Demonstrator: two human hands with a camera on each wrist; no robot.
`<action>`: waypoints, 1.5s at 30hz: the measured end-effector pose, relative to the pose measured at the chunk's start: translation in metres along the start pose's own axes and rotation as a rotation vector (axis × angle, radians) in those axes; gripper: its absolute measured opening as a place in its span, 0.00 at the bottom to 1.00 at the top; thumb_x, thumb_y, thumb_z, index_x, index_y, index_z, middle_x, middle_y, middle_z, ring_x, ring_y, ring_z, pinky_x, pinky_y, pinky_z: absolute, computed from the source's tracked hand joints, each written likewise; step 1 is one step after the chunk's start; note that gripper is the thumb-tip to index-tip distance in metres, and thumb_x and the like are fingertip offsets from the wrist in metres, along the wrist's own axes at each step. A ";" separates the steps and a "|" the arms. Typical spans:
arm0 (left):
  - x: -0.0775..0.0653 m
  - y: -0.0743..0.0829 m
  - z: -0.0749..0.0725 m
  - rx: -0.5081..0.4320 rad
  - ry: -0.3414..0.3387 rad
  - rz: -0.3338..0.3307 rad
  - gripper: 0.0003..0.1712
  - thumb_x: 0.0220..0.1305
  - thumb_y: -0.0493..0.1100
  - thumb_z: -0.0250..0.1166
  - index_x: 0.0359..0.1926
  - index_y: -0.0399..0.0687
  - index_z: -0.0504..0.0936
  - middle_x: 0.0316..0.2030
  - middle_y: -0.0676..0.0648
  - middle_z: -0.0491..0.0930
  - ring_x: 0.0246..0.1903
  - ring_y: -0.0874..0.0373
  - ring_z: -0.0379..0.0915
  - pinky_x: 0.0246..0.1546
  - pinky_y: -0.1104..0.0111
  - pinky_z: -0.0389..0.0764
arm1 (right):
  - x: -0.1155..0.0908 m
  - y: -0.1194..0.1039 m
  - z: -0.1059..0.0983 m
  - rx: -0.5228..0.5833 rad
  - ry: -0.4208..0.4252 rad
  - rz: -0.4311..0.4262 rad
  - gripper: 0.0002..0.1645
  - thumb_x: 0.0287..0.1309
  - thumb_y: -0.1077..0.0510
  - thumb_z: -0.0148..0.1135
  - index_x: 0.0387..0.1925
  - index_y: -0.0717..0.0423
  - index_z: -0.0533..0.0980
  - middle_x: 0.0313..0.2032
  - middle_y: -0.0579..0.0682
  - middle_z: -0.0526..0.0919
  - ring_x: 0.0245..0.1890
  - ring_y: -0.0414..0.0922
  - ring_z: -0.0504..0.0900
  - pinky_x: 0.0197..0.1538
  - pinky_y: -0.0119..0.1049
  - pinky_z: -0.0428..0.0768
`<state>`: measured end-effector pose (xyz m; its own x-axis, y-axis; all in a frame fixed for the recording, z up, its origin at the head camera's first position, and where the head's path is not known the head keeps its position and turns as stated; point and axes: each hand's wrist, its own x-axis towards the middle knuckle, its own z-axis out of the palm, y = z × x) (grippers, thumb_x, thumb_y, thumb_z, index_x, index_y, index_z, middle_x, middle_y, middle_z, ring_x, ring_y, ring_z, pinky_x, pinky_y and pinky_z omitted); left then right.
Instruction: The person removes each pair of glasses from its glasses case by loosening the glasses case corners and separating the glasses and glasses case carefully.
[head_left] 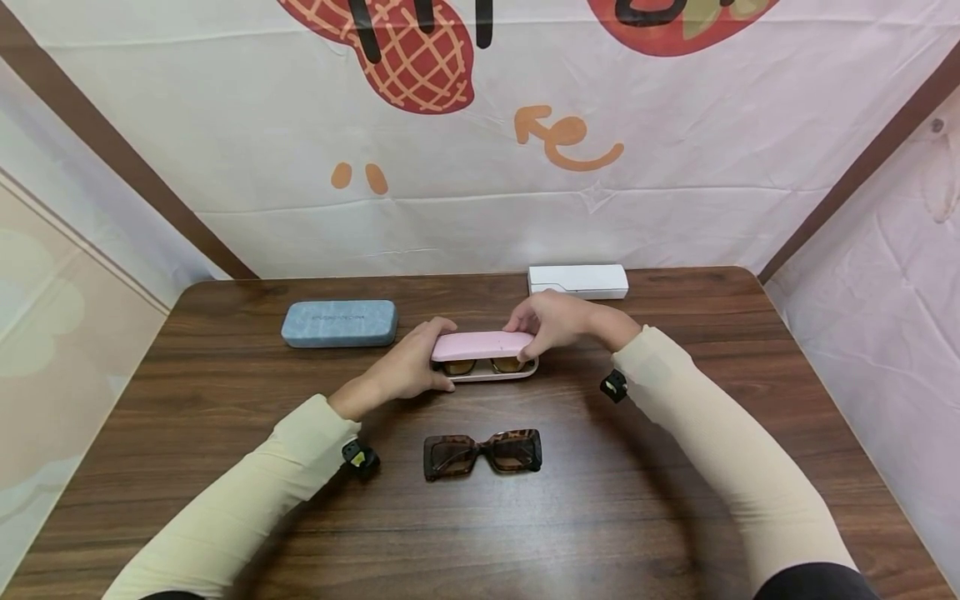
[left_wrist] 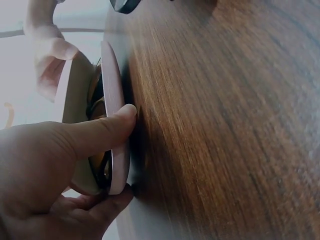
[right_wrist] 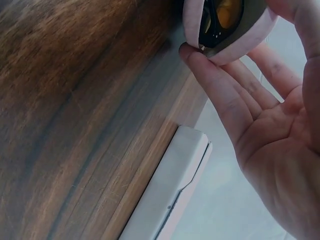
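A pink glasses case (head_left: 483, 344) lies near the middle of the table with its lid partly raised. Inside, dark-framed glasses with amber lenses (head_left: 460, 366) show through the gap. My left hand (head_left: 408, 365) grips the case's left end; in the left wrist view its thumb presses the front of the base (left_wrist: 115, 90) and its fingers reach round the end. At the right end my right hand (head_left: 558, 321) holds the lid, its thumb at the front edge and fingers behind, as the right wrist view partly shows. Tortoiseshell sunglasses (head_left: 481, 451) lie closer to me, apart from both hands.
A blue glasses case (head_left: 340, 324), closed, sits at the back left. Behind my right hand a white case (head_left: 579, 281) stands near the table's back edge. The wooden table (head_left: 637, 517) meets a printed cloth (head_left: 465, 233) hanging behind it.
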<state>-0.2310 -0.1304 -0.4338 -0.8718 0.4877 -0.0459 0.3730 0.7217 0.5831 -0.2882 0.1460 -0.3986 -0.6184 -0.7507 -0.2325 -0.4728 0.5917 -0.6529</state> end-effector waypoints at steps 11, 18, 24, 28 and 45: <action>-0.002 -0.001 -0.001 -0.017 -0.005 -0.022 0.46 0.47 0.37 0.84 0.64 0.36 0.67 0.56 0.35 0.75 0.55 0.44 0.72 0.58 0.51 0.72 | 0.004 0.004 -0.005 0.030 -0.016 -0.002 0.23 0.52 0.58 0.76 0.51 0.60 0.85 0.38 0.48 0.90 0.39 0.41 0.87 0.47 0.36 0.82; -0.004 -0.002 0.001 -0.003 0.007 0.004 0.46 0.47 0.38 0.83 0.63 0.36 0.66 0.55 0.36 0.75 0.55 0.44 0.73 0.57 0.51 0.73 | 0.006 0.007 -0.007 0.096 -0.029 0.020 0.23 0.53 0.58 0.75 0.51 0.62 0.84 0.39 0.50 0.90 0.40 0.43 0.87 0.50 0.37 0.82; -0.004 -0.002 0.001 -0.014 0.004 -0.008 0.49 0.49 0.39 0.83 0.67 0.36 0.64 0.60 0.34 0.74 0.59 0.42 0.73 0.60 0.49 0.72 | 0.006 0.010 -0.006 0.171 -0.034 0.048 0.24 0.53 0.60 0.75 0.52 0.63 0.84 0.40 0.51 0.90 0.40 0.42 0.86 0.48 0.36 0.81; -0.004 0.000 0.000 -0.018 -0.007 -0.040 0.52 0.50 0.39 0.82 0.71 0.38 0.60 0.66 0.33 0.69 0.64 0.41 0.69 0.62 0.48 0.71 | 0.006 0.012 -0.007 0.215 -0.036 0.048 0.24 0.54 0.61 0.74 0.53 0.65 0.83 0.41 0.53 0.90 0.40 0.41 0.86 0.46 0.35 0.81; -0.006 0.000 0.002 -0.066 0.008 -0.072 0.65 0.51 0.39 0.82 0.76 0.44 0.43 0.61 0.28 0.72 0.56 0.38 0.75 0.52 0.48 0.77 | -0.004 0.032 -0.002 0.585 -0.007 0.205 0.26 0.72 0.56 0.59 0.65 0.67 0.74 0.65 0.62 0.74 0.58 0.55 0.81 0.54 0.44 0.82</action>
<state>-0.2250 -0.1321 -0.4354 -0.8983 0.4314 -0.0829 0.2879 0.7207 0.6306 -0.3023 0.1685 -0.4173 -0.6555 -0.6414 -0.3986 0.0792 0.4666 -0.8809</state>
